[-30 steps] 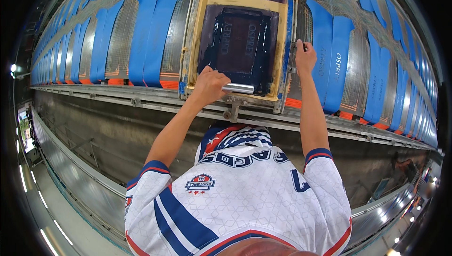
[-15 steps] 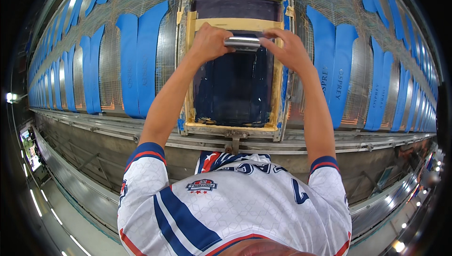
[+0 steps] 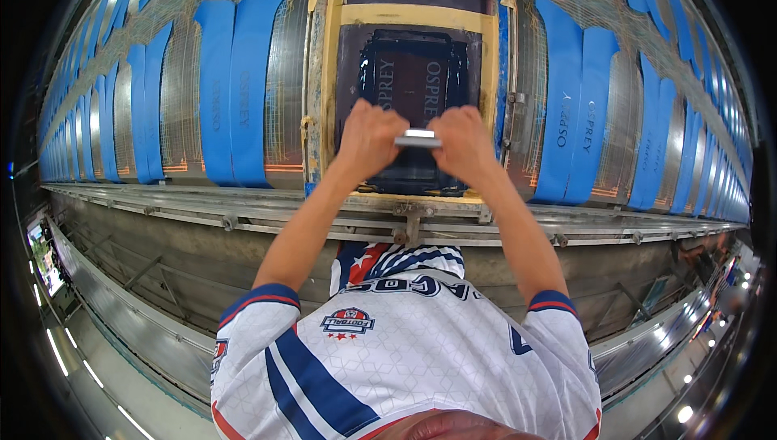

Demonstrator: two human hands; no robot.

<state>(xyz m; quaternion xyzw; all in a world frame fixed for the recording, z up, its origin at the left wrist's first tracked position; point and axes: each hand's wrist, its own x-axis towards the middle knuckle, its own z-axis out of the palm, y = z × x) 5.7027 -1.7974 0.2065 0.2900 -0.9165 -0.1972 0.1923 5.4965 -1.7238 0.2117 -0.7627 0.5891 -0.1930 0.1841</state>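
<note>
A squeegee (image 3: 418, 139) with a silver metal bar spans the space between my hands, over the near half of a printing screen (image 3: 318, 92). My left hand (image 3: 370, 139) is closed round its left end, and my right hand (image 3: 463, 142) grips the right end. Both fists hide much of the bar, and its lower edge cannot be seen. Beyond them, the screen's mesh (image 3: 413, 88) shows lettering shapes, with wet dark blue ink (image 3: 366, 63) round the edges. Dark ink (image 3: 409, 177) also covers the mesh on the near side of the squeegee.
Yellow tape (image 3: 413, 16) lines the inside of the screen. Blue cut pieces (image 3: 249, 88) lie in rows on the metal table to the left, and more blue pieces (image 3: 579, 108) lie to the right. A metal rail (image 3: 356, 225) runs along the table's near edge.
The squeegee has come toward me from the screen's far part, baring lettering shapes in the mesh. My right hand, earlier loose with fingers spread at the bar's end, has closed on it.
</note>
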